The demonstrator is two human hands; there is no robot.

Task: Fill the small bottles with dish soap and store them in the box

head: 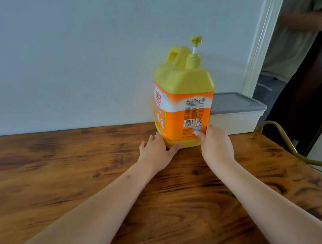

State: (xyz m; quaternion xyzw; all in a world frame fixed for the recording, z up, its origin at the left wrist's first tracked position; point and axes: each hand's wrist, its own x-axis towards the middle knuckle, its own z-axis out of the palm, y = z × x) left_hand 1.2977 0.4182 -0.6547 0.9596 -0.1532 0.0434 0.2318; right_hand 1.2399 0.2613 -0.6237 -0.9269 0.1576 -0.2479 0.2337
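Clasping the soap jug at its four o'clock, the right grip curls round it; left grip presses flat-fingered at seven; box behind at three.

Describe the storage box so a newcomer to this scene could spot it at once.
Start at the wooden table against the pale wall. At its far edge stands a big yellow soap jug; the box sits just behind it, to the right. It is low, translucent white, with a flat grey lid, unlike the tall, bright jug.
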